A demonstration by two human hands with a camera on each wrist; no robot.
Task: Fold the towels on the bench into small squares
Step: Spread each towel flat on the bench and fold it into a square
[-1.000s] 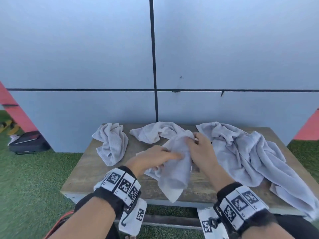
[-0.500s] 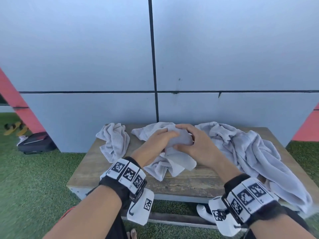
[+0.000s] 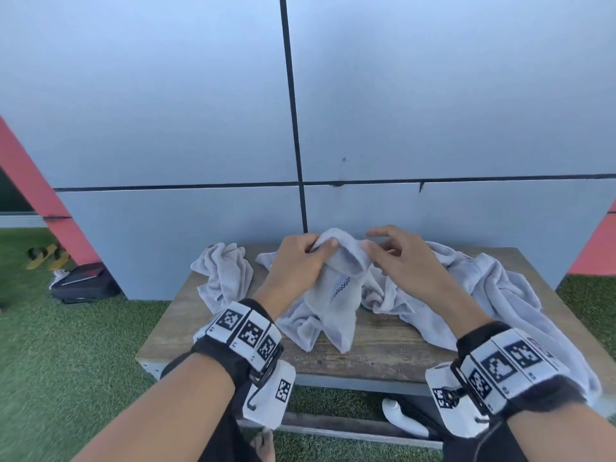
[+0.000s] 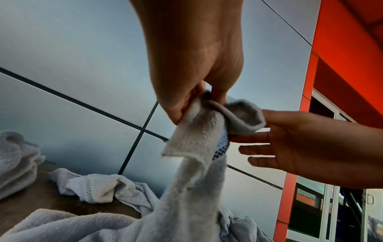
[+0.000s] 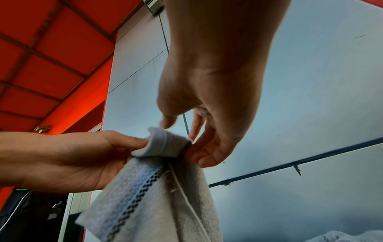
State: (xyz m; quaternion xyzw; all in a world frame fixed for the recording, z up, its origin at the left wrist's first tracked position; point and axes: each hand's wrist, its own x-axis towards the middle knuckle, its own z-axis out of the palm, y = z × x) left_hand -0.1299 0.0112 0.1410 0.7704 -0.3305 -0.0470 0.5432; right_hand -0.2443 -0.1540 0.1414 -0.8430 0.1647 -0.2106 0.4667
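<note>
A small pale grey towel (image 3: 336,295) with a blue and black woven stripe hangs above the wooden bench (image 3: 376,351), its lower end bunched on the boards. My left hand (image 3: 320,248) pinches its top edge between thumb and fingers, as the left wrist view shows (image 4: 194,106). My right hand (image 3: 376,248) is beside it, fingers spread and nearly straight, fingertips (image 5: 199,152) touching the towel's rolled top fold (image 5: 165,144). A crumpled towel (image 3: 223,278) lies at the bench's left end. A much larger one (image 3: 493,295) sprawls over the right half.
A grey panelled wall (image 3: 433,128) stands right behind the bench. Artificial grass (image 3: 66,361) surrounds it, with a black bag (image 3: 83,281) and sandals (image 3: 46,256) at the left. A white shoe (image 3: 403,415) sits under the bench's front rail.
Both hands have risen from the bench, lifting the towel's top edge. The right hand has opened its fingers; the left now pinches the edge alone.
</note>
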